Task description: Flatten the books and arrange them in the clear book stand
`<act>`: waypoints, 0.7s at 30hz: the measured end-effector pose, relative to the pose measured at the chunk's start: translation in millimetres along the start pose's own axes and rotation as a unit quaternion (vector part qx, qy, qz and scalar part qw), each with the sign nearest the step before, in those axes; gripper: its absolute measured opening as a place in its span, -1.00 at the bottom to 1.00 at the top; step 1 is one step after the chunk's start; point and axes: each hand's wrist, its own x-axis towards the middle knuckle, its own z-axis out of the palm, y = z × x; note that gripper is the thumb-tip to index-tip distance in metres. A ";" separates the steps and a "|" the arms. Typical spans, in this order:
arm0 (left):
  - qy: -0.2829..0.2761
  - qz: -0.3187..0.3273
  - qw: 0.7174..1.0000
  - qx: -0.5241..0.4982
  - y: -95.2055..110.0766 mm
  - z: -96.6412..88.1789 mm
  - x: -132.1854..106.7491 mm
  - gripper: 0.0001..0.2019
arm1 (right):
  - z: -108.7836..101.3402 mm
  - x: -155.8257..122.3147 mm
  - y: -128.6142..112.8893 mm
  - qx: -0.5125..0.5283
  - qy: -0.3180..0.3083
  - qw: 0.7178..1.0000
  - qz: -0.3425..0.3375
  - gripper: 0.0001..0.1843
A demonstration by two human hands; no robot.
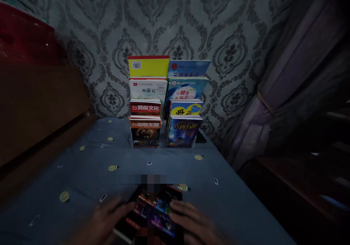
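A dark-covered book (160,221) with small colourful pictures is low in the head view, partly pixelated and smeared by motion. My left hand (105,217) grips its left side, with fingers stretched over the edge. From the right, my right hand (195,221) holds the book, its fingers lying across the cover. Both thumbs are hard to make out. Beyond my hands stand two columns of upright books, with a lion-cover book (146,132) at the front left and a dark blue book (183,132) at the front right.
A blue patterned cloth (90,175) covers the surface. Behind the books rises a patterned wall (177,26). A brown wooden piece of furniture (41,106) borders the left, with a red object (24,37) above it. At right hang a tied curtain (254,117) and dark furniture.
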 end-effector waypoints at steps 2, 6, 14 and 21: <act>0.071 0.012 0.994 -0.077 -5.2 -25.0 33.0 -0.61 | -13.9 24.1 -0.2 0.017 0.061 0.998 0.008 -0.43; 0.171 -0.040 0.978 -0.112 -22.7 -72.8 109.6 -0.79 | -41.9 101.8 19.2 0.041 0.174 0.984 0.015 -0.65; 0.259 -0.070 0.962 -0.042 -72.3 -90.8 188.8 -0.65 | -57.0 206.3 75.7 0.092 0.254 0.963 -0.010 -0.68; 0.253 -0.049 0.966 0.009 -92.3 -73.4 207.9 -0.64 | -34.0 209.7 105.1 0.151 0.253 0.956 -0.005 -0.65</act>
